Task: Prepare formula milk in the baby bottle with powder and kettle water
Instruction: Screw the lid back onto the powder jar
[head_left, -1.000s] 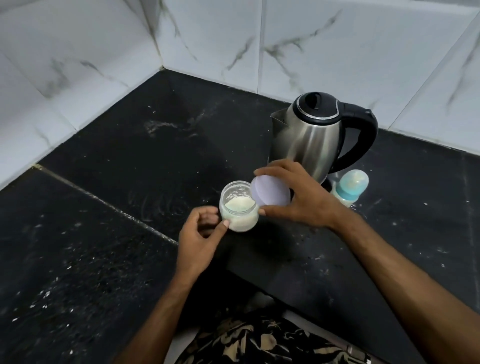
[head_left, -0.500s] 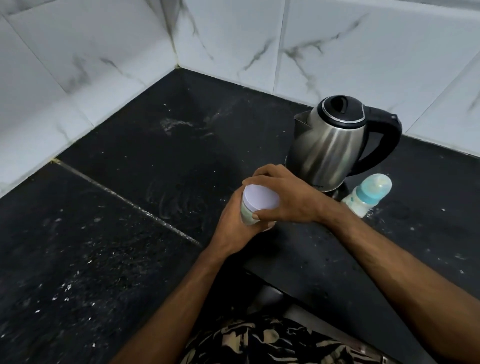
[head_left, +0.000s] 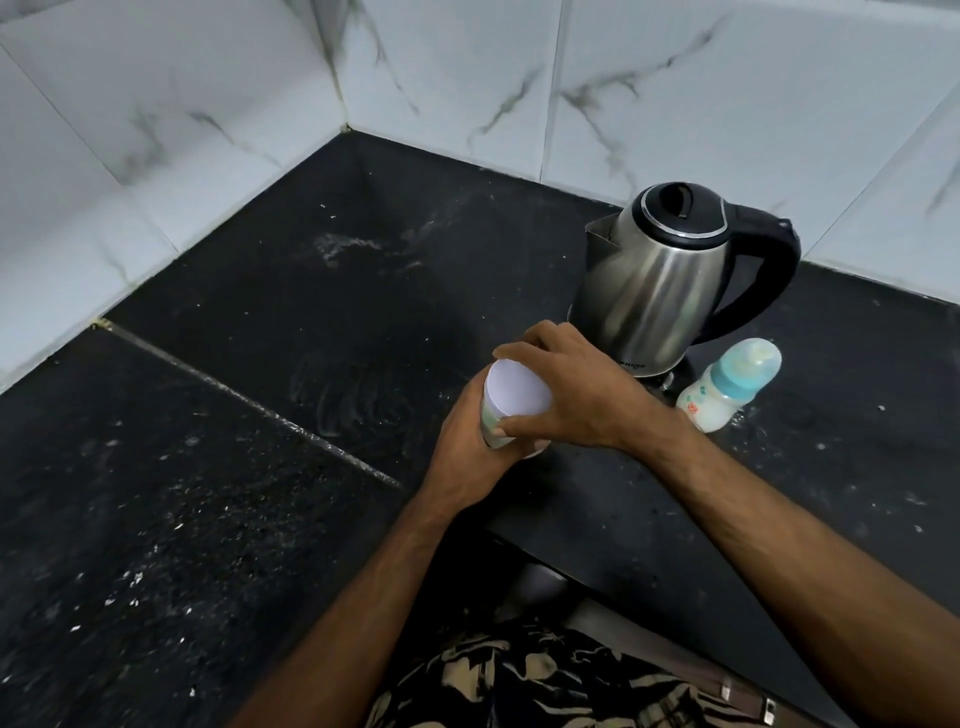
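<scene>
**Black stone, 2 hands on 1 jar**

Black speckled counter at left, dusted with pale flecks and crossed by 1 grout seam; white marble-veined wall tiles behind. Near centre, left hand wrapped round the side of the powder jar, fingers curled about it from the left. Pale lilac lid seated on top of the jar, gripped at its rim by the right hand, thumb at the near edge, fingers arched over the far edge. Just behind that hand, steel kettle, upright, black lid down, handle turned right. Beside the kettle's base at right, baby bottle, capped in teal, white liquid in its lower part.
</scene>
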